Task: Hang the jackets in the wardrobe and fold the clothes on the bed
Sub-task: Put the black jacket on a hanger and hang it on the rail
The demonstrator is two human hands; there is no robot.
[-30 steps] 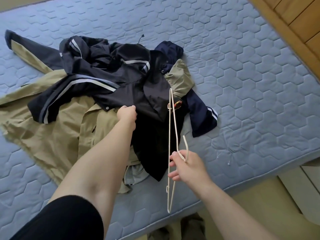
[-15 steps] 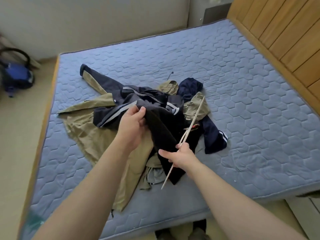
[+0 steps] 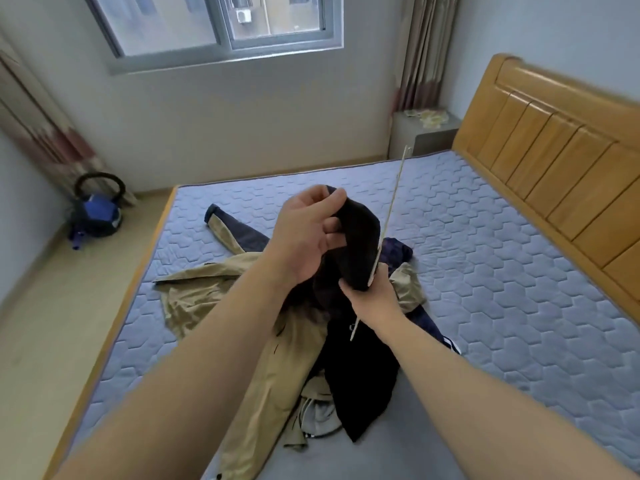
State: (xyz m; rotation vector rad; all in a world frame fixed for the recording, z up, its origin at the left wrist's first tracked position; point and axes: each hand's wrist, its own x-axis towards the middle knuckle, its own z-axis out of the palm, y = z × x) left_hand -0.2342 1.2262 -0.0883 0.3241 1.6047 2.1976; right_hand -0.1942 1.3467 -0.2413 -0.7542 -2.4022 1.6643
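Two hands work over a heap of clothes at the near edge of the bed (image 3: pixel 502 271). The right hand (image 3: pixel 372 296) is curled round the thin shaft of a hanger (image 3: pixel 391 213), its knuckles against dark cloth; just above it the left hand (image 3: pixel 308 237) pinches a fold of the dark jacket (image 3: pixel 360 244) between thumb and fingers, held up off the heap. The rest of that jacket trails down over a tan jacket (image 3: pixel 214 292) and a grey garment (image 3: pixel 318 417), both lying on the mattress.

A second ago the left hand was low on the pile and the hanger lay nearly flat; now the fold is raised and the hanger stands steeply beside it, touching the cloth, which suggests the hanger is about to go into the jacket (nothing looks hung or folded yet).

Beyond the heap are the wooden headboard (image 3: pixel 554 150) at right, a blue bag (image 3: pixel 97 216) on the floor at left, and a window (image 3: pixel 221 22) in the far wall.

Much is hard to read. The hanger shows edge-on as a single line, its hook not to be found; whether its tip is inside the jacket cannot be told, nor which part of the jacket is pinched; the right fingertips are behind the cloth; the left arm covers part of the heap; no wardrobe is in view.
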